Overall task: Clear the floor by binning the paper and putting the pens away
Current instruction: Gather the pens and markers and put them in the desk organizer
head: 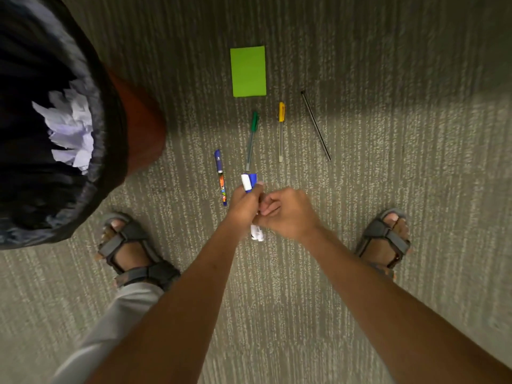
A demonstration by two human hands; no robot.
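My left hand (243,206) is closed around a blue and white marker (248,182), whose cap end sticks out above my fist and whose white tail shows below it. My right hand (288,212) is curled against the left hand; whether it also grips the marker is hidden. On the carpet lie a blue patterned pen (221,177), a green-capped pen (252,139), a yellow-capped pen (281,131) and a thin black pen (315,125). A green sheet of paper (248,71) lies flat beyond them. The bin (108,128) at left holds crumpled white paper (72,131).
The bin has a black liner and an orange-brown outer wall, and stands close to my left foot (130,245). My right foot (386,239) in a grey sandal stands on the right. Grey ribbed carpet (401,79) covers the floor.
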